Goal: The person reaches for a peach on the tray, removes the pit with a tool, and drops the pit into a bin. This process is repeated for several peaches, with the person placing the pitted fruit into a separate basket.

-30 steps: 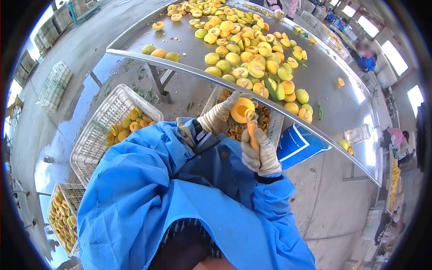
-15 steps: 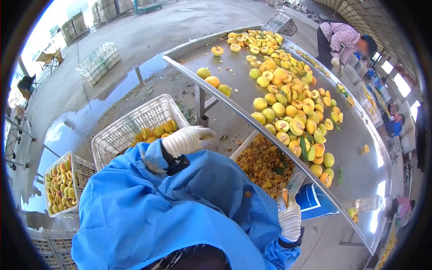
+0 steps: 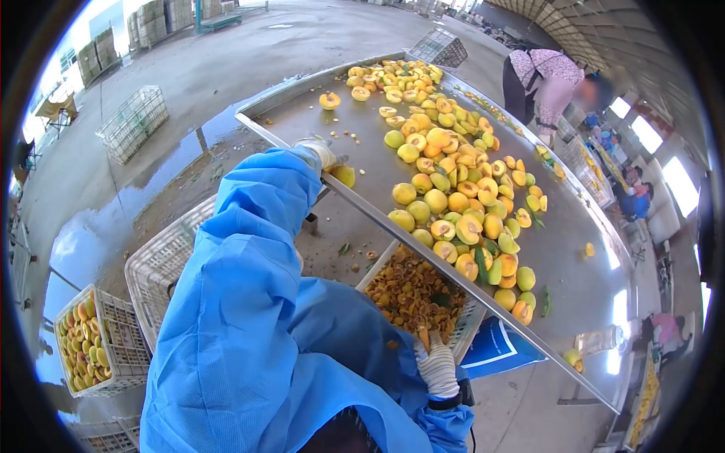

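Observation:
My left hand (image 3: 319, 151), in a white knitted glove, reaches over the near rim of the metal table (image 3: 581, 279). Its visible fingers are spread beside a yellow-green peach (image 3: 343, 176); whether the palm touches fruit is hidden. My right hand (image 3: 438, 370), in a striped white glove, is closed around a narrow tan object (image 3: 424, 338), perhaps a tool handle. That hand is held low, by a crate (image 3: 470, 330) filled with brown-orange peach scraps and pits (image 3: 411, 294). Whole and halved peaches (image 3: 453, 200) are heaped across the table.
A white plastic crate (image 3: 147, 264) stands left of my blue sleeve, and another crate (image 3: 124, 336) holds peaches. A blue container (image 3: 502, 349) sits under the table edge. Across the table, a person in a patterned top (image 3: 547, 75) bends over. Another crate (image 3: 136, 124) stands on the wet floor.
My left hand has moved from above the white crate up to the table's rim, over the peaches there. My right hand still grips the tan object; the whole view has shifted.

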Available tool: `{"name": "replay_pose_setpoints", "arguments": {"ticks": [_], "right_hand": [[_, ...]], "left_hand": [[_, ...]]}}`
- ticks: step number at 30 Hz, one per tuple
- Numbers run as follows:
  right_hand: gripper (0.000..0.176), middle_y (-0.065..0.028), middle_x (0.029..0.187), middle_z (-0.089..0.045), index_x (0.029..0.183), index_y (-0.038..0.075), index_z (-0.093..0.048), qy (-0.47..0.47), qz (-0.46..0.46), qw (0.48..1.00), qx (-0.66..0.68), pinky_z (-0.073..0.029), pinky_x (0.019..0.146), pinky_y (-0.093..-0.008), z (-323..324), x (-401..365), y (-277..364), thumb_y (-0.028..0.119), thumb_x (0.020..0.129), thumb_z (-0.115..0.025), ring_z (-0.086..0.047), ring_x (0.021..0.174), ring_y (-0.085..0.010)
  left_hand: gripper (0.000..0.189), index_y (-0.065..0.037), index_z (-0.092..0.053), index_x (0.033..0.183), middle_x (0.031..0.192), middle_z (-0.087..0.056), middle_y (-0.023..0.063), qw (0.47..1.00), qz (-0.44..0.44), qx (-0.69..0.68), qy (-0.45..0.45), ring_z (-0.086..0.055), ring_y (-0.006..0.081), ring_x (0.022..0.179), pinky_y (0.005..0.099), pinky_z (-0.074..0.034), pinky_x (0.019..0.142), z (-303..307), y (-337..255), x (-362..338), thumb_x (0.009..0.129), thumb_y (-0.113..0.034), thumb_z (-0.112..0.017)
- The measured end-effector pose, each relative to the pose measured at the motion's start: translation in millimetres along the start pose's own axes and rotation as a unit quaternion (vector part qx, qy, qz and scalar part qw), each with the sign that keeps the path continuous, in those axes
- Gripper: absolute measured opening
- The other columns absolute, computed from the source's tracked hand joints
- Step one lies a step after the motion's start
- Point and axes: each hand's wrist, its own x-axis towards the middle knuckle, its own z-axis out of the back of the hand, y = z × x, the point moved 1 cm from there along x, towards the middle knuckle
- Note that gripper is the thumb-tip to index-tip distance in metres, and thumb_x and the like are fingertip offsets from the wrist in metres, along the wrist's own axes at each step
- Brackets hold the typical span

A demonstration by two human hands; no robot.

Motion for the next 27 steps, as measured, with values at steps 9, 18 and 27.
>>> {"name": "replay_pose_setpoints", "arguments": {"ticks": [9,18,27], "right_hand": [[0.048,-0.0279,0.081,-0.064,0.11,0.001,-0.057,0.037,0.027,0.998,0.048,-0.048,0.069,-0.0514,-5.3,4.7,0.9,0.046,0.092,-0.055,-0.062,0.079,-0.0463],[0.051,-0.0262,0.084,-0.065,0.117,0.002,-0.054,0.11,0.009,0.991,0.081,-0.05,0.07,-0.0491,5.4,-2.5,14.2,0.047,0.093,-0.052,-0.063,0.081,-0.0452],[0.054,-0.0262,0.087,-0.064,0.113,0.002,-0.054,0.184,-0.098,0.966,0.151,-0.05,0.072,-0.0472,38.9,8.4,6.2,0.051,0.091,-0.056,-0.064,0.086,-0.0445]], "left_hand": [[0.055,-0.021,-0.05,0.14,0.156,-0.026,0.0153,0.955,-0.229,-0.187,-0.022,-0.052,0.039,0.122,0.0375,-0.044,0.104,-12.8,-104.1,-69.3,0.093,-0.05,-0.055],[0.058,-0.011,-0.052,0.136,0.129,-0.058,0.0213,0.918,-0.268,-0.269,-0.117,-0.055,0.0334,0.121,0.042,-0.044,0.101,47.1,-181.6,37.9,0.087,-0.039,-0.063],[0.07,-0.017,-0.039,0.147,0.137,-0.055,0.0145,0.893,-0.274,-0.355,-0.022,-0.051,0.0295,0.126,0.0387,-0.039,0.104,14.1,-280.3,177.1,0.091,-0.054,-0.057]]}}
